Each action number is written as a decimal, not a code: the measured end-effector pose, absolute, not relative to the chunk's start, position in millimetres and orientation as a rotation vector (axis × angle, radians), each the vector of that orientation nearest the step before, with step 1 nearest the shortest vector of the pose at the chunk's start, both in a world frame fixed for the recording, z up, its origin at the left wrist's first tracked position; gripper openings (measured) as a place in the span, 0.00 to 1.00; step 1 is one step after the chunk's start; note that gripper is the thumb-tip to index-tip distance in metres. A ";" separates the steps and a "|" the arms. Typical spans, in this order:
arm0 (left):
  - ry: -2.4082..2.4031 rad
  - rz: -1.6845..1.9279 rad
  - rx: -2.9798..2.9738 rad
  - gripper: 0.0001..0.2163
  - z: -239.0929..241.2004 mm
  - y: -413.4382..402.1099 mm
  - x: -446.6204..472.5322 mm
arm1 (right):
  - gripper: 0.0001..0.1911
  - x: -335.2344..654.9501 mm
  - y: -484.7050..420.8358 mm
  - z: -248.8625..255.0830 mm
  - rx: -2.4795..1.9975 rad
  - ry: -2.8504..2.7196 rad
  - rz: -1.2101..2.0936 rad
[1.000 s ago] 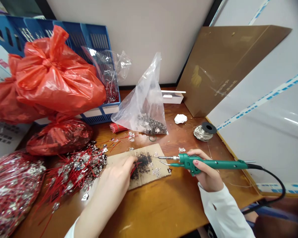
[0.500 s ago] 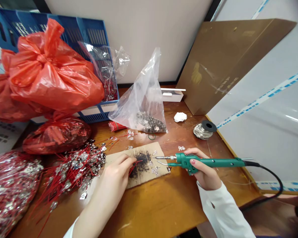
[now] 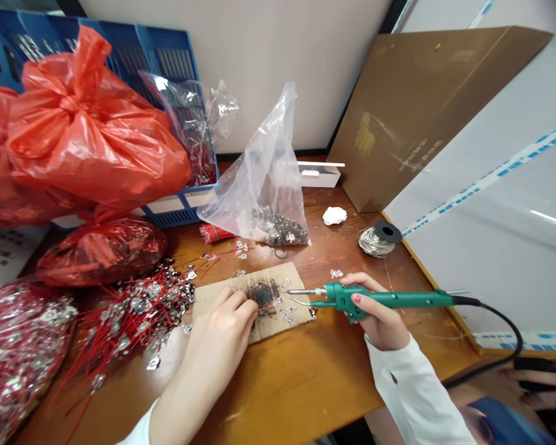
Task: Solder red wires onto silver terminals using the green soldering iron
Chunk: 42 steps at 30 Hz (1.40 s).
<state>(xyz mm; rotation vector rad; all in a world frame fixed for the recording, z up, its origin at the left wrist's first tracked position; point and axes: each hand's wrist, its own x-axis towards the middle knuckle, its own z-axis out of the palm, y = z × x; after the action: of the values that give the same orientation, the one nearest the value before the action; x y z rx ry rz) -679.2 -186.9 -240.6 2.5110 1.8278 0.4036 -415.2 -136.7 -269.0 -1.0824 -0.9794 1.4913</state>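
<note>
My left hand [image 3: 222,324] rests on a piece of brown cardboard [image 3: 220,290], its fingertips pinching a thin red wire [image 3: 266,306] beside a black scorched patch [image 3: 262,295]. My right hand [image 3: 377,312] grips a green soldering iron [image 3: 389,300], whose metal tip [image 3: 301,291] points left and hangs just above the cardboard's right end. A thin, pale wire curves beside the tip. Small silver terminals [image 3: 286,315] lie scattered on the cardboard. A heap of silver terminals on red wires [image 3: 139,315] lies left of my left hand.
A wooden table [image 3: 296,383] holds red bags of terminals [image 3: 102,250], a clear bag of dark parts [image 3: 278,225] and a solder spool [image 3: 377,241]. Behind stand a blue rack [image 3: 167,59] and a leaning brown board [image 3: 421,111]. A black cord trails right.
The whole view has shifted slightly up and left. My left fingers have curled closer around the red wire, and the iron's tip sits a little further left.
</note>
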 end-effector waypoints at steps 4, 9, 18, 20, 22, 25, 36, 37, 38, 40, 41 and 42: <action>1.840 0.406 2.519 0.11 -243.9 -186.6 -678.8 | 0.11 -415.4 -136.1 -270.4 -1.087 -1.021 1.494; 1.832 0.397 2.546 0.11 -245.6 -186.7 -679.0 | 0.11 -417.0 -135.8 -271.2 -1.107 -1.059 1.501; 1.823 0.388 2.568 0.09 -245.3 -187.6 -678.0 | 0.13 -414.0 -133.8 -273.3 -1.099 -1.075 1.527; 1.829 0.380 2.556 0.09 -245.3 -187.3 -677.9 | 0.13 -414.0 -133.7 -273.7 -1.098 -1.081 1.532; 1.839 0.354 2.541 0.08 -245.3 -187.0 -677.6 | 0.13 -415.0 -134.3 -273.4 -1.096 -1.069 1.529; 1.850 0.328 2.533 0.07 -245.9 -187.0 -677.2 | 0.13 -416.8 -135.3 -272.5 -1.089 -1.054 1.526; 1.849 0.375 2.572 0.07 -248.5 -187.3 -678.9 | 0.12 -418.1 -135.4 -270.8 -1.106 -1.052 1.523; 1.841 0.382 2.577 0.07 -248.2 -187.2 -679.2 | 0.12 -418.5 -135.5 -270.0 -1.108 -1.054 1.518; 1.837 0.387 2.581 0.07 -248.0 -187.1 -679.4 | 0.12 -418.8 -135.5 -269.3 -1.112 -1.054 1.513; 1.841 0.394 2.586 0.07 -247.5 -187.1 -679.2 | 0.13 -419.2 -135.4 -268.7 -1.125 -1.052 1.514; 1.846 0.398 2.586 0.08 -247.4 -187.1 -678.9 | 0.13 -419.2 -135.3 -268.9 -1.131 -1.052 1.517; 1.847 0.401 2.586 0.08 -247.5 -187.0 -678.3 | 0.13 -419.0 -135.1 -269.3 -1.137 -1.054 1.521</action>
<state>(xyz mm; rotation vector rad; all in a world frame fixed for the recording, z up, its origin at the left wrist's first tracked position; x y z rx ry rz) -678.3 -187.0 -247.5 2.5864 1.8471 0.4014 -419.0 -135.1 -269.3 -1.1370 -1.0536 1.5208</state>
